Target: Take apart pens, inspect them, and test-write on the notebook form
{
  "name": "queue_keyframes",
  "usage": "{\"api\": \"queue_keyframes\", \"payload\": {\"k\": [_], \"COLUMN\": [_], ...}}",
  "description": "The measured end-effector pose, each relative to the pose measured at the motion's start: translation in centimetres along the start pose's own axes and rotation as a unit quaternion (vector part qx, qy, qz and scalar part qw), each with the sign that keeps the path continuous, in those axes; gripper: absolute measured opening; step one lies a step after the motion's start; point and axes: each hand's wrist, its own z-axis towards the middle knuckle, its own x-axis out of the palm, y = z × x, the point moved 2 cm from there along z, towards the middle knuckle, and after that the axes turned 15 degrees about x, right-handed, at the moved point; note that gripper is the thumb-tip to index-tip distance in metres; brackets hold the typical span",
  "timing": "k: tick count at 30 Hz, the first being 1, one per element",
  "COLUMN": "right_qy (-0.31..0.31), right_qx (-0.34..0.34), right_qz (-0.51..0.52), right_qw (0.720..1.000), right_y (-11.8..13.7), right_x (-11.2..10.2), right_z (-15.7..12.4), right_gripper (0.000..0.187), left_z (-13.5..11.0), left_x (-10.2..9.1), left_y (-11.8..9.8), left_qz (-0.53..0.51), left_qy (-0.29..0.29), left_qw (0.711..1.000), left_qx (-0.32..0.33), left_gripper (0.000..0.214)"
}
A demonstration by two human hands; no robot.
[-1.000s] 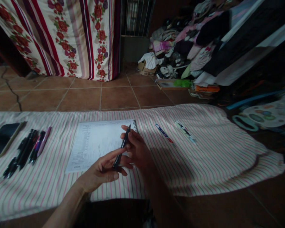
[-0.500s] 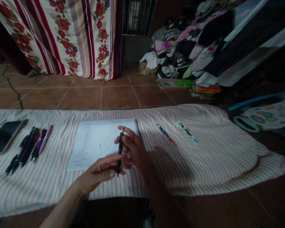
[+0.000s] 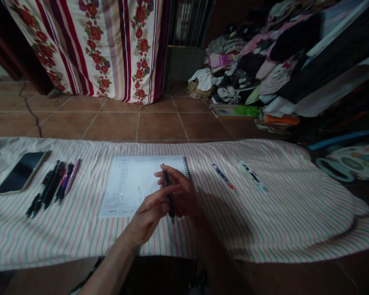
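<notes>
A black pen (image 3: pixel 166 179) is held between my two hands above the lower right part of a spiral notebook (image 3: pixel 123 180). My right hand (image 3: pixel 186 194) has its curled fingers around the pen from the right. From the left, my left hand (image 3: pixel 149 213) closes on its lower half, the index finger crossing over the barrel and the thumb beside it. The pen stands steeply, its top leaning slightly left. Faint marks show on the open page, partly covered by my hands.
Left of the notebook lie several pens (image 3: pixel 52 184) and a phone (image 3: pixel 20 172). On its right are two patterned pens, one dark blue (image 3: pixel 223 176) and one whitish (image 3: pixel 253 177). All rest on a striped cloth (image 3: pixel 264 221). Beyond are floor tiles (image 3: pixel 156 123), a floral curtain and piled clothes (image 3: pixel 249 61).
The pen has turned from leaning slightly right at its top to leaning left. My left fingers have closed in nearer to it and to my right hand. The view has swung a little left.
</notes>
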Motion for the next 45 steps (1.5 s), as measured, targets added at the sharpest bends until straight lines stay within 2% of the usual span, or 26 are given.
{"api": "queue_keyframes", "payload": {"k": [2,5,8,10,12,14,17,19,20,22,24,27,37,41,45], "right_qy": [-0.016,-0.071,-0.116,-0.158,-0.200,-0.231,-0.262,-0.273,-0.270,-0.255,-0.243,-0.245,-0.260,-0.264,-0.279], "right_qx": [0.000,0.012,-0.004,-0.015,-0.012,0.005,0.037,0.057,0.065,0.070,0.062,0.048,0.007,0.035,-0.019], "right_qz": [-0.006,-0.004,-0.008,-0.028,-0.049,-0.055,-0.064,-0.087,-0.104,-0.150,-0.200,-0.240,-0.311,-0.346,-0.340], "right_qw": [1.000,0.997,0.993,0.987,0.978,0.971,0.962,0.957,0.955,0.953,0.947,0.938,0.914,0.900,0.898], "right_y": [-0.2,-0.6,-1.0,-1.3,-1.4,-1.6,-2.0,-2.6,-2.9,-3.6,-4.3,-5.0,-5.1,-5.1,-5.3], "right_x": [-0.3,-0.7,-0.5,-0.2,0.2,0.5,0.8,1.0,1.2,1.5,1.8,2.0,2.0,1.9,1.9], "right_z": [0.1,0.4,0.8,1.1,1.5,1.9,2.5,3.0,3.2,3.8,4.3,4.7,4.7,4.6,4.4], "right_gripper": [0.050,0.045,0.043,0.036,0.030,0.032,0.037,0.038,0.038,0.039,0.039,0.037,0.028,0.027,0.022], "left_z": [0.0,-0.4,-0.9,-1.0,-1.1,-1.2,-1.3,-1.6,-1.7,-2.0,-2.1,-1.9,-1.5,-1.6,-1.6], "left_x": [0.2,0.4,0.3,0.0,-0.7,-1.6,-2.9,-3.5,-3.8,-4.0,-4.1,-4.1,-4.0,-4.2,-4.2], "left_y": [0.3,0.5,0.1,-0.6,-1.4,-2.0,-2.1,-1.6,-1.4,-0.9,-0.6,-0.5,-0.9,-0.7,-0.6], "left_qz": [0.022,0.065,0.162,0.255,0.367,0.496,0.691,0.769,0.790,0.812,0.822,0.829,0.824,0.838,0.848], "left_qy": [0.033,0.068,0.067,0.023,-0.043,-0.078,-0.029,0.023,0.047,0.080,0.097,0.108,0.113,0.114,0.117], "left_qw": [0.999,0.995,0.983,0.960,0.916,0.848,0.712,0.634,0.607,0.574,0.556,0.545,0.554,0.533,0.517], "left_qx": [0.014,0.023,0.054,0.111,0.159,0.169,0.121,0.082,0.073,0.070,0.069,0.058,0.044,0.038,0.032], "left_gripper": [0.056,0.071,0.068,0.054,0.030,0.021,0.024,0.025,0.026,0.027,0.029,0.029,0.028,0.030,0.029]}}
